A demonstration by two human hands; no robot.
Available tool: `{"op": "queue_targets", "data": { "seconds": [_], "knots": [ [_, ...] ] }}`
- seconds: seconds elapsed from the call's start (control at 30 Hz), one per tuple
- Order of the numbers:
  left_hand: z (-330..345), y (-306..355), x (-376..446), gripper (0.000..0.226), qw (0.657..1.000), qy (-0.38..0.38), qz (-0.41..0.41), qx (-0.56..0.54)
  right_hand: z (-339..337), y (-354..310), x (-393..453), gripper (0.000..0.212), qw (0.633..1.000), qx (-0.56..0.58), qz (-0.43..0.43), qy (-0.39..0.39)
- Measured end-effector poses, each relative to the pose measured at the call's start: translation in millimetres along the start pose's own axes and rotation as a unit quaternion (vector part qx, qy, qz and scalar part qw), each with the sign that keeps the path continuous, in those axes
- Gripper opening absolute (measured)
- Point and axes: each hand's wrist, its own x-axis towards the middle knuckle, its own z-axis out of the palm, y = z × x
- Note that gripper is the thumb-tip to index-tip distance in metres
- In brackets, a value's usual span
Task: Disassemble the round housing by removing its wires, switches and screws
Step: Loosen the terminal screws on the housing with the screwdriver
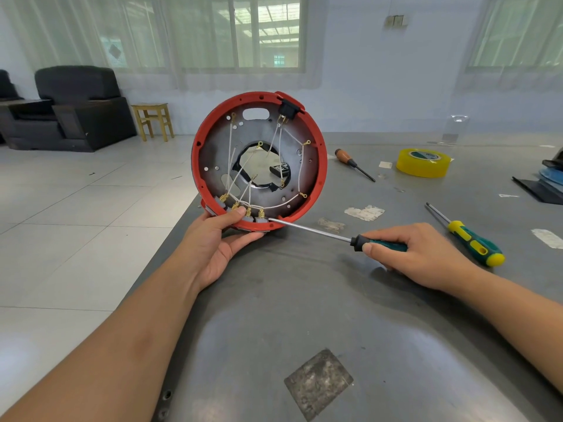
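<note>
My left hand [224, 239] grips the lower rim of the round red housing [318, 178] and holds it upright on edge at the table's left corner, thumb inside near the brass terminals. White wires [275, 205] cross its grey inner plate between brass lugs. Several grey switches [261, 220] line the bottom rim, and a black switch [288, 108] sits at the top right. My right hand [417, 257] holds a green-handled screwdriver [310, 230] low over the table, its tip touching the rightmost grey switch.
On the grey metal table [304, 315] lie a yellow-green screwdriver [466, 236], a wooden-handled screwdriver [353, 162], a yellow tape roll [423, 162] and dark items at the right edge [545, 181]. A small black part [280, 169] shows through the housing's hole. Tiled floor drops off left.
</note>
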Motion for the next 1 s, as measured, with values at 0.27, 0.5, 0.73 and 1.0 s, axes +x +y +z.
{"op": "queue_targets", "data": {
  "seconds": [0.27,0.5,0.73,1.0],
  "knots": [
    [5.4,-1.0,-3.1,0.025,0.999,0.021,0.000,-0.035,3.1,-1.6,-0.3,0.016,1.000,0.010,0.013,-0.003],
    [15.6,-1.8,-11.0,0.010,0.996,0.041,-0.010,-0.082,11.5,-5.9,2.8,0.016,0.998,0.052,0.024,0.006],
    [16.0,-2.6,-13.2,0.013,0.996,0.041,-0.014,-0.077,6.9,-3.6,0.7,0.027,0.999,0.045,0.025,0.015],
    [9.8,-3.3,-8.7,0.021,0.998,0.019,-0.014,-0.050,-1.1,-3.2,0.0,0.016,0.999,0.012,0.034,0.006]
  ]
}}
